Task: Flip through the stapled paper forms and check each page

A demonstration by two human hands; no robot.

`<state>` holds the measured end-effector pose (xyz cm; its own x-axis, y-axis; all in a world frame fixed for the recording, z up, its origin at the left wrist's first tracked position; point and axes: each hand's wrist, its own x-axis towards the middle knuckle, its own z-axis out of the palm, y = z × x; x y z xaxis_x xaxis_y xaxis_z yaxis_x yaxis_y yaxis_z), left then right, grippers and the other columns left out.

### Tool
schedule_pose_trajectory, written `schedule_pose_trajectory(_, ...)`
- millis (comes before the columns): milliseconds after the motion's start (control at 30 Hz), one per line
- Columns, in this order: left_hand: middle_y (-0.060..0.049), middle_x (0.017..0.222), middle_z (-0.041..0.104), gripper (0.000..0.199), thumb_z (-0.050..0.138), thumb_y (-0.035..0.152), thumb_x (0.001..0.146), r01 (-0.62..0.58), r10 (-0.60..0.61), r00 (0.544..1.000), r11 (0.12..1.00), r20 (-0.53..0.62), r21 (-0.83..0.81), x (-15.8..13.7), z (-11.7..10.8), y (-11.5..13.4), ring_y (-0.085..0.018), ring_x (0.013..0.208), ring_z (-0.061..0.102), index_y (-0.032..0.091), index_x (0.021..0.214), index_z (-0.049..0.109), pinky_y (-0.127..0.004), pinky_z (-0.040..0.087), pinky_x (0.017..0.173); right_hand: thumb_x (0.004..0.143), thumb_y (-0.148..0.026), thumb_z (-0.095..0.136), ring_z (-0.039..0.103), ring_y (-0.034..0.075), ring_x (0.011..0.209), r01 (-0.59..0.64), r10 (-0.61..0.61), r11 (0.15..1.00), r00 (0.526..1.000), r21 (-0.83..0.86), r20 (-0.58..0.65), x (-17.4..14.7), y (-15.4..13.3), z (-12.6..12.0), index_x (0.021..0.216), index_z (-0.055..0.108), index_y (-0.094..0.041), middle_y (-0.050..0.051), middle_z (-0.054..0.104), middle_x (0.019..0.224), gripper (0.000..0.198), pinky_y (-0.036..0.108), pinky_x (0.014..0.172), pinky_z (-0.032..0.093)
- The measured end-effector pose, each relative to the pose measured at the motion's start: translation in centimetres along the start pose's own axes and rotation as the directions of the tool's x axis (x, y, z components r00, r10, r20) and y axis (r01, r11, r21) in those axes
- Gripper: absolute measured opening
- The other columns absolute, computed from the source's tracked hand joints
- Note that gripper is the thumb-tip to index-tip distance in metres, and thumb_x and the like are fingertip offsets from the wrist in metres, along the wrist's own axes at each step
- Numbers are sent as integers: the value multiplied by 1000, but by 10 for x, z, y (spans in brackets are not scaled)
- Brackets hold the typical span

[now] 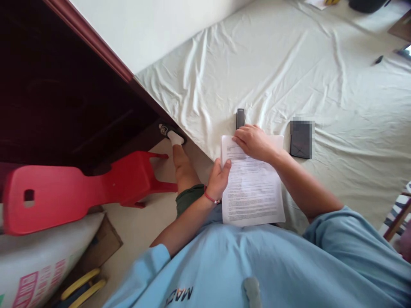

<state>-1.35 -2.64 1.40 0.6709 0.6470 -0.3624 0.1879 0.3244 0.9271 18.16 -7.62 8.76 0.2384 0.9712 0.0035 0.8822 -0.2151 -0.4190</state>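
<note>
A stack of printed papers (253, 188) lies against my lap and the bed's edge, its text side facing up. My left hand (218, 177) grips the stack's left edge, thumb on top and fingers underneath. Across the top edge bends my right hand (255, 142), its fingers closed on the sheets near the upper left corner. Just beyond those fingers, a dark narrow stapler-like object (240, 117) rests on the sheet, its near end hidden by the hand. To the right of the papers is a dark flat box (301, 139), partly blurred out.
A wrinkled pale bedsheet (276, 64) covers the bed. On the left stand a red plastic chair (64, 192), a white printed sack (48, 252) and a cardboard box (107, 241). Dark furniture (64, 85) rises at upper left. A small black item (379, 60) lies far right.
</note>
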Motion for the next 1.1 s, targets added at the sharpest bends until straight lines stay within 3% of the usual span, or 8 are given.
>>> schedule_pose_trajectory(200, -12, 104, 79, 70, 70, 79, 79, 63, -53, 994, 992, 91, -112, 1, 7, -4, -31, 112, 72, 14, 104, 76, -41, 58, 96, 110, -32, 36, 54, 28, 106, 61, -64, 998, 995, -34, -81, -6, 2, 2, 111, 69, -20, 11, 69, 106, 35, 42, 97, 35)
schedule_pose_trajectory(333, -12, 103, 80, 70, 70, 79, 80, 71, -50, 989, 987, 142, -141, -1, 6, -2, -31, 110, 73, 15, 108, 76, -41, 59, 95, 110, -31, 32, 54, 27, 113, 125, -124, 992, 989, 4, -75, -5, 5, 7, 119, 70, -19, 12, 70, 109, 41, 43, 108, 33)
schedule_pose_trajectory(433, -11, 103, 80, 69, 72, 77, 80, 75, -47, 984, 985, 170, -158, 0, 8, -1, -31, 110, 74, 15, 109, 77, -40, 59, 95, 110, -31, 34, 56, 28, 115, 111, -109, 994, 990, 10, -90, -3, 3, 9, 123, 70, -16, 14, 72, 113, 41, 44, 110, 33)
schedule_pose_trajectory(533, -11, 100, 80, 69, 75, 78, 76, 94, -68, 988, 978, 140, -185, 0, 11, 0, -31, 108, 74, 15, 105, 77, -40, 60, 93, 110, -33, 35, 60, 26, 102, 109, -108, 993, 994, 36, -35, -2, 2, 10, 116, 71, -15, 12, 73, 106, 41, 41, 103, 37)
schedule_pose_trajectory(700, -12, 98, 80, 69, 85, 73, 67, 213, -173, 971, 937, 162, -276, 2, 13, 1, -32, 107, 75, 14, 101, 77, -42, 60, 94, 108, -36, 39, 60, 24, 91, -78, 87, 990, 994, 116, -72, -3, 15, 12, 87, 68, -18, 9, 71, 89, 40, 36, 83, 39)
schedule_pose_trajectory(833, -13, 97, 80, 63, 91, 66, 65, 307, -257, 947, 903, 193, -302, 7, 14, 4, -33, 109, 74, 13, 95, 76, -43, 59, 98, 102, -34, 48, 57, 18, 76, -222, 218, 945, 975, 239, 45, -2, 31, 20, 79, 65, -19, 6, 67, 81, 33, 31, 71, 37)
schedule_pose_trajectory(933, -14, 97, 80, 43, 89, 49, 76, 376, -335, 925, 874, 178, -310, 11, 17, 9, -33, 110, 74, 12, 92, 76, -44, 58, 101, 99, -30, 51, 56, 17, 74, -295, 275, 925, 955, 240, 115, 0, 38, 27, 80, 67, -19, 5, 69, 81, 28, 30, 69, 36)
schedule_pose_trajectory(1100, -11, 88, 79, 9, 66, 18, 92, 467, -453, 883, 822, 121, -327, 17, 24, 24, -28, 103, 76, 13, 90, 73, -42, 60, 99, 99, -28, 49, 59, 19, 78, -367, 345, 918, 926, 149, 155, 4, 43, 32, 82, 70, -18, 7, 72, 85, 29, 31, 70, 36)
